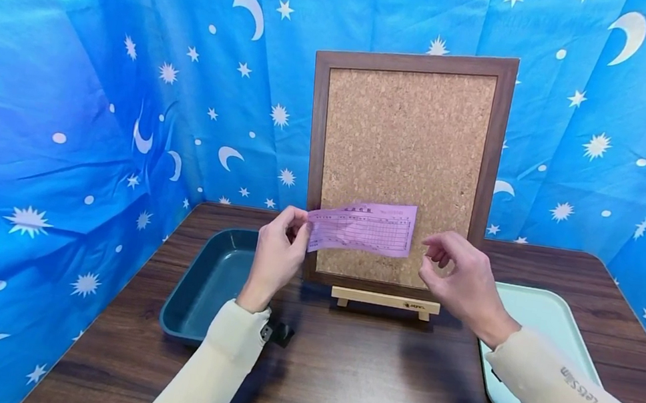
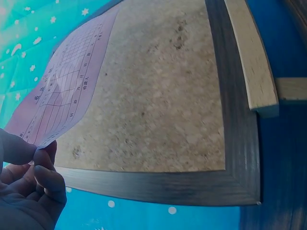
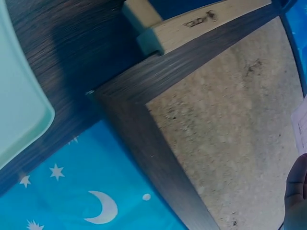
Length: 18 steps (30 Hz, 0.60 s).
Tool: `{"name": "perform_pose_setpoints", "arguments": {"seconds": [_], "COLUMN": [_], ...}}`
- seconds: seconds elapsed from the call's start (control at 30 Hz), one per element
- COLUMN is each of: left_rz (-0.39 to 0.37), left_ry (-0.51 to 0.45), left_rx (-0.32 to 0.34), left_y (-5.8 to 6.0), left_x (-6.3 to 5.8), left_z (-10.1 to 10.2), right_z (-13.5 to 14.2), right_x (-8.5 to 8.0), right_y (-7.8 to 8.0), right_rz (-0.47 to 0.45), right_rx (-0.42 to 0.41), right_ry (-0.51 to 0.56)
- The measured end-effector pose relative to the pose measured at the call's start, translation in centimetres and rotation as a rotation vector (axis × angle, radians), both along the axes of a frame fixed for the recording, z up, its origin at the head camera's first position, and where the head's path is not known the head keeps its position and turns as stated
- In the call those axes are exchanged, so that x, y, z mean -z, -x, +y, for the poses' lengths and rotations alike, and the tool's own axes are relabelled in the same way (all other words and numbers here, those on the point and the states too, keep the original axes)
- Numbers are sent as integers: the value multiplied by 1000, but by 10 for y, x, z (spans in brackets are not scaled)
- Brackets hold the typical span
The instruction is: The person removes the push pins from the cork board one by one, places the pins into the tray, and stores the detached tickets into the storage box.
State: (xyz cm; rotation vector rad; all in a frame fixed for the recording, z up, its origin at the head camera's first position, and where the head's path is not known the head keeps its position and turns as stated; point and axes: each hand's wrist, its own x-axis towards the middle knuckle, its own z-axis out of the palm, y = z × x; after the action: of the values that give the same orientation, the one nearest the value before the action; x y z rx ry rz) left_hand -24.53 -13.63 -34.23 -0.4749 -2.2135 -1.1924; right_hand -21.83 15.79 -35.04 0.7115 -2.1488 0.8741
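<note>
A pink printed receipt slip [image 1: 364,229] hangs in front of the framed cork board [image 1: 406,138], its sheet slightly wavy. My left hand [image 1: 283,250] pinches the slip's left end between thumb and fingers, as the left wrist view shows with the hand [image 2: 31,179] at the lower left. Just past the slip's right edge, my right hand [image 1: 459,275] has loosely bent fingers, with a gap between thumb and forefinger and nothing visible held. Only a little of that hand [image 3: 296,191] shows at the right wrist view's edge, so its fingertips are mostly hidden there.
The board leans on a small wooden easel [image 1: 386,301] on the dark wood table [image 1: 361,381]. A deep teal tray [image 1: 191,286] lies left, partly behind the left arm; a pale green tray [image 1: 550,323] lies right, under the right forearm. Blue star-patterned cloth [image 1: 125,137] hangs behind.
</note>
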Motion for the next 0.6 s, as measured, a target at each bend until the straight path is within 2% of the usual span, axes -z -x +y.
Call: {"name": "perform_pose_setpoints", "arguments": {"seconds": [0.33, 0.6], "left_rz": [31, 63], "left_ry": [-5, -11], "left_rx": [68, 111], "left_y": [-13, -22], "left_x": [-8, -13], "left_z": [5, 5], "right_z": [-5, -3], "right_x": [3, 3], "right_y": [-6, -15], "right_rz": [-8, 11], "right_rx": [-21, -71], "right_ry": [23, 11]}}
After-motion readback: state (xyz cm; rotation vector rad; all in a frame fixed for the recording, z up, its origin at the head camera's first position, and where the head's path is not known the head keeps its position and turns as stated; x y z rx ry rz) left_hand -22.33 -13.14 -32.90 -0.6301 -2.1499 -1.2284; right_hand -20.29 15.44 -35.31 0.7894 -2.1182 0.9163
